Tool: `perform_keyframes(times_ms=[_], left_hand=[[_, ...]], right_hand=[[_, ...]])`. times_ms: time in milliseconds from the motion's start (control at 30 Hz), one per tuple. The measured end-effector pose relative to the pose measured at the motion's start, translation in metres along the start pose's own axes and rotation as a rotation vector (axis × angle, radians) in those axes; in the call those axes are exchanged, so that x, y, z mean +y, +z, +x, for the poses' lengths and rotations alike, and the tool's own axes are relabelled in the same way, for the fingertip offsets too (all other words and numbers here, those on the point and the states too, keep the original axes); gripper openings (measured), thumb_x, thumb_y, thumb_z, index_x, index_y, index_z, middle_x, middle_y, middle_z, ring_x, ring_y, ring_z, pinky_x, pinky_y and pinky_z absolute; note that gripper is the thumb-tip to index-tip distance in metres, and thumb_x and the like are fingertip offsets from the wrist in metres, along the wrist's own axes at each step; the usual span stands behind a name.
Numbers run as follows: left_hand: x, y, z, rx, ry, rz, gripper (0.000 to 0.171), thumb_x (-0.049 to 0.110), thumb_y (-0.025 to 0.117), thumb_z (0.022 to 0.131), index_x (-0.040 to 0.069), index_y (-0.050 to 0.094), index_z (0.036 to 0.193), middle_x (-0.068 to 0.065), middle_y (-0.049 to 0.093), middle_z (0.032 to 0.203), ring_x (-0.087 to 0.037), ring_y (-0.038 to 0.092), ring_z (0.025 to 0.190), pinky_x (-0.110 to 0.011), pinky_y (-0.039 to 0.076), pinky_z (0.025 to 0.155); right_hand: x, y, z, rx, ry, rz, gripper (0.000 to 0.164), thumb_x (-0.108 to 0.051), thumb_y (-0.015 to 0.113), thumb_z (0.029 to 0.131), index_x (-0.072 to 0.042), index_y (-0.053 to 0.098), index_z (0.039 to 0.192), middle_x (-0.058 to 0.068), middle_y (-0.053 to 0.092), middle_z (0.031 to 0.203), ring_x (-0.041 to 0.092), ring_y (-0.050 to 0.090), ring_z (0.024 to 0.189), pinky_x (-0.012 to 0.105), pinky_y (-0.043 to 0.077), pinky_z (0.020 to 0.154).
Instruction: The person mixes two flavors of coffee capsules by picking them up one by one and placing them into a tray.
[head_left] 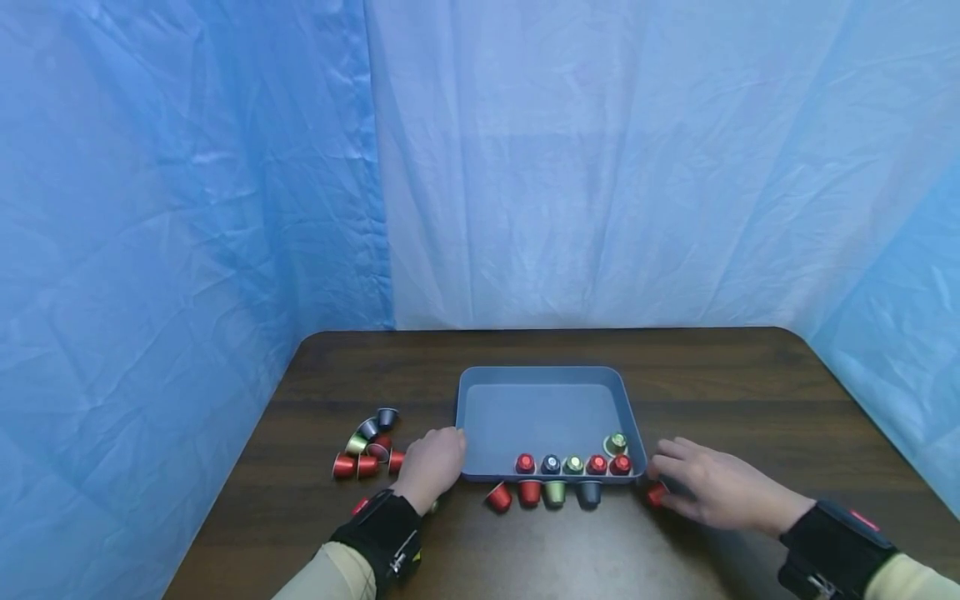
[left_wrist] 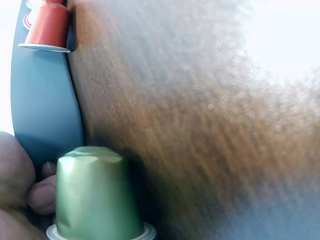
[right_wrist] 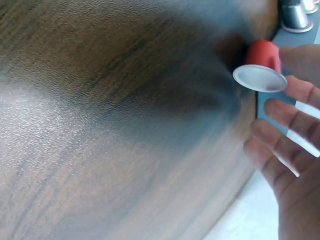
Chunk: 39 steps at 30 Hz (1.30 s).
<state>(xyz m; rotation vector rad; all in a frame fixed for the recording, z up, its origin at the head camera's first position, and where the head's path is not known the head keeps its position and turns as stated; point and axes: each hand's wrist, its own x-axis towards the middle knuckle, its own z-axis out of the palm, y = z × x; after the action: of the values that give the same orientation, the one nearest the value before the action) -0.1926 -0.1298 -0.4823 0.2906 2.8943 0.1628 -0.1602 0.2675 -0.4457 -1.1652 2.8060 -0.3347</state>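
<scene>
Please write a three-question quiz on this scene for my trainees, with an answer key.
1. Multiple choice: What colour is the small, cup-shaped, metallic-looking capsule that the right hand pinches? A) dark blue B) red C) green
2. Fill in: In the head view, the loose cluster of capsules lies to the ___ of the shallow, rectangular, blue-grey tray.
3. True or false: Every capsule inside the tray is red.

Key: 1. B. 2. left. 3. False; green capsules and a dark blue capsule sit inside too.
</scene>
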Motion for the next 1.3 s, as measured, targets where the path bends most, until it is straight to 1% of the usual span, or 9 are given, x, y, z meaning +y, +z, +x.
perform_keyframes(times_ms=[100, 233, 400, 667, 833, 1100, 1300], left_hand=[[0.000, 0.000, 0.000, 0.002, -0.001, -0.004, 0.012, 0.017, 0.066, 0.100, 0.006, 0.068, 0.105, -0.005, 0.057, 0.080, -0.019, 0.057, 0.072, -0.041, 0.057, 0.070], [0.000, 0.000, 0.000, 0.002, 0.001, -0.001, 0.012, 0.017, 0.066, 0.101, 0.006, 0.069, 0.104, -0.005, 0.057, 0.080, -0.020, 0.057, 0.072, -0.041, 0.057, 0.070], [0.000, 0.000, 0.000, 0.001, 0.002, 0.003, 0.012, 0.016, 0.064, 0.102, 0.006, 0.069, 0.106, -0.005, 0.058, 0.082, -0.020, 0.058, 0.073, -0.043, 0.057, 0.072], [0.000, 0.000, 0.000, -0.003, -0.001, -0.013, 0.014, 0.017, 0.063, 0.102, 0.005, 0.068, 0.108, -0.005, 0.058, 0.082, -0.020, 0.057, 0.073, -0.043, 0.056, 0.073], [0.000, 0.000, 0.000, -0.004, 0.000, -0.007, 0.012, 0.016, 0.065, 0.101, 0.005, 0.069, 0.105, -0.005, 0.058, 0.081, -0.020, 0.056, 0.073, -0.042, 0.056, 0.072], [0.000, 0.000, 0.001, -0.002, 0.004, 0.005, 0.011, 0.015, 0.064, 0.101, 0.006, 0.069, 0.104, -0.005, 0.058, 0.082, -0.020, 0.057, 0.073, -0.044, 0.056, 0.072], [0.000, 0.000, 0.001, -0.003, 0.002, 0.002, 0.011, 0.015, 0.064, 0.101, 0.006, 0.069, 0.104, -0.005, 0.059, 0.082, -0.021, 0.057, 0.073, -0.044, 0.056, 0.072]], right_hand=[[0.001, 0.003, -0.001, 0.008, -0.013, 0.010, 0.027, -0.028, 0.084, 0.085, -0.027, 0.068, 0.107, -0.018, 0.054, 0.096, -0.003, 0.053, 0.085, 0.022, 0.053, 0.068], [0.001, 0.005, -0.002, -0.005, -0.012, 0.025, 0.029, -0.029, 0.084, 0.084, -0.027, 0.068, 0.108, -0.018, 0.054, 0.097, -0.003, 0.054, 0.087, 0.022, 0.054, 0.068], [0.001, 0.009, -0.002, -0.003, -0.039, 0.043, 0.031, -0.028, 0.084, 0.084, -0.027, 0.067, 0.109, -0.017, 0.055, 0.100, -0.002, 0.054, 0.088, 0.023, 0.054, 0.068], [0.002, 0.015, -0.002, -0.020, -0.038, 0.055, 0.032, -0.025, 0.085, 0.082, -0.029, 0.067, 0.108, -0.017, 0.057, 0.099, -0.002, 0.056, 0.087, 0.023, 0.054, 0.069], [0.002, 0.016, -0.002, -0.010, -0.047, 0.068, 0.031, -0.024, 0.086, 0.082, -0.027, 0.067, 0.107, -0.019, 0.056, 0.095, -0.004, 0.053, 0.083, 0.022, 0.052, 0.067], [0.001, 0.015, 0.000, -0.027, -0.051, 0.081, 0.033, -0.021, 0.086, 0.082, -0.025, 0.068, 0.109, -0.017, 0.060, 0.097, -0.001, 0.055, 0.085, 0.023, 0.054, 0.070], [0.002, 0.015, 0.000, -0.038, -0.061, 0.093, 0.033, -0.021, 0.086, 0.083, -0.026, 0.068, 0.110, -0.018, 0.060, 0.097, -0.002, 0.056, 0.086, 0.023, 0.054, 0.070]])
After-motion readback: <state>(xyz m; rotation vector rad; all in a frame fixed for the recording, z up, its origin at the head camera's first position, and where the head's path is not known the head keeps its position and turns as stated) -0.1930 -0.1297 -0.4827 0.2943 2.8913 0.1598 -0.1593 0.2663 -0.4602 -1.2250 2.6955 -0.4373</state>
